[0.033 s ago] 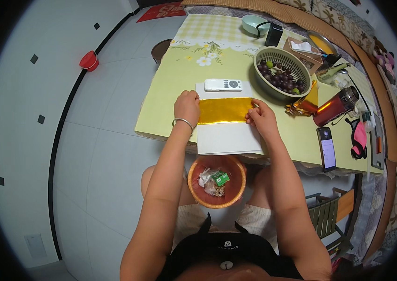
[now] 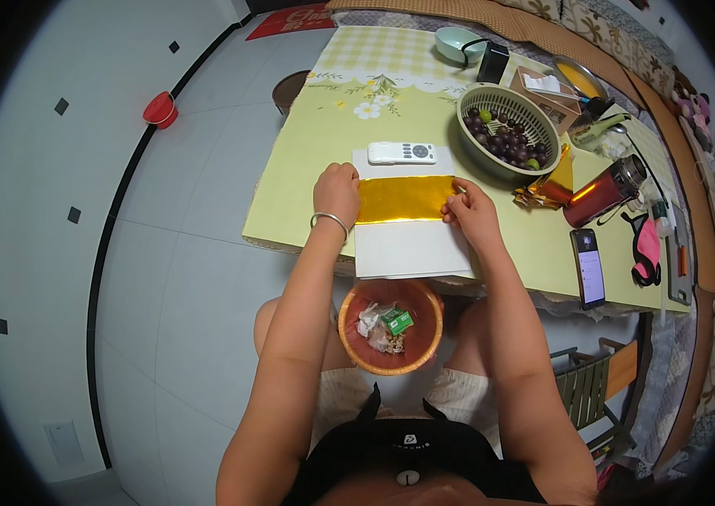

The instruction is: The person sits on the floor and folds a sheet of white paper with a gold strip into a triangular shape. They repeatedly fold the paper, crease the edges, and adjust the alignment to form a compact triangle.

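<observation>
A shiny strip of gold foil paper [image 2: 405, 200] lies across white sheets of paper [image 2: 412, 251] at the table's near edge. Its left end is gripped by my left hand [image 2: 338, 196], whose fingers are curled closed. At the other end, my right hand [image 2: 469, 212] pinches the strip's right edge between thumb and fingers. A white remote control [image 2: 402, 153] rests on the paper just beyond the strip. To the right of my right hand sits a crumpled gold foil bundle [image 2: 545, 192].
A colander [image 2: 509, 169] of grapes, a dark red flask [image 2: 604, 192], a phone [image 2: 588, 268] and a pink-and-black item [image 2: 646, 250] stand or lie on the right of the table [image 2: 290, 190]. Below the near edge, between my knees, is a waste bin [image 2: 349, 341] with rubbish inside.
</observation>
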{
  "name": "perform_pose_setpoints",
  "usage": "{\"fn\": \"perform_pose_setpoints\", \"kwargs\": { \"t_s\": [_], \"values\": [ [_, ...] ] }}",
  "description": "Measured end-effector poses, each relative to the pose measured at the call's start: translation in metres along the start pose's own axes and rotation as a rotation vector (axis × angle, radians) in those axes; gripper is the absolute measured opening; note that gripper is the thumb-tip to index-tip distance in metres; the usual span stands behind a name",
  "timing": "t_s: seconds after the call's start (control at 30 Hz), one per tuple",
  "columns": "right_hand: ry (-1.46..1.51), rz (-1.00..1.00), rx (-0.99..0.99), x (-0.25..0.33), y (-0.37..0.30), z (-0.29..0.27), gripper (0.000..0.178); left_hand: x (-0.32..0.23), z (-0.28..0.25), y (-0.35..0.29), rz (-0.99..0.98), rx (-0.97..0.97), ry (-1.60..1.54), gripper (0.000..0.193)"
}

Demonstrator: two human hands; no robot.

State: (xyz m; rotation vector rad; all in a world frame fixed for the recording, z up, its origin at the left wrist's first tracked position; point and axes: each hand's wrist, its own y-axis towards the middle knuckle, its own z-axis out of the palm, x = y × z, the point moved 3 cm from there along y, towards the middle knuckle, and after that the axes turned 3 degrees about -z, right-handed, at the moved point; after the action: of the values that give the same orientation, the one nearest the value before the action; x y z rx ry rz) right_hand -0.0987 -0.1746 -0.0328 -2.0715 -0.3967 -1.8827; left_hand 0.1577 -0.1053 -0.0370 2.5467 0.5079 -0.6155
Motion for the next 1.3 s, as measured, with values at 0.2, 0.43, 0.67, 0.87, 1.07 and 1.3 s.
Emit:
{"fn": "perform_pose_setpoints", "kwargs": {
  "t_s": [0.2,0.43,0.67,0.87,1.07,1.3],
  "values": [
    [0.021,0.015,-0.005,-0.005,0.003,-0.002,0.049,-0.007,-0.006,-0.002,-0.025,-0.036,-0.043,0.006],
    [0.086,0.053,-0.009,-0.004,0.004,-0.005,0.039,-0.013,-0.021,-0.018,-0.065,-0.048,-0.340,0.005],
    [0.199,0.080,-0.022,0.001,0.007,-0.007,0.012,-0.008,-0.014,-0.038,-0.382,0.161,-1.092,0.010],
    [0.217,0.087,-0.057,-0.001,0.009,-0.012,0.013,0.002,-0.018,-0.040,-0.451,0.264,-1.083,0.008],
    [0.176,0.137,-0.046,-0.001,0.010,-0.015,0.013,0.003,-0.018,-0.045,-0.474,0.229,-1.100,0.013],
    [0.115,0.233,-0.026,0.008,0.003,-0.017,0.013,0.011,-0.016,-0.045,-0.414,0.233,-0.889,0.018]
  ]
}}
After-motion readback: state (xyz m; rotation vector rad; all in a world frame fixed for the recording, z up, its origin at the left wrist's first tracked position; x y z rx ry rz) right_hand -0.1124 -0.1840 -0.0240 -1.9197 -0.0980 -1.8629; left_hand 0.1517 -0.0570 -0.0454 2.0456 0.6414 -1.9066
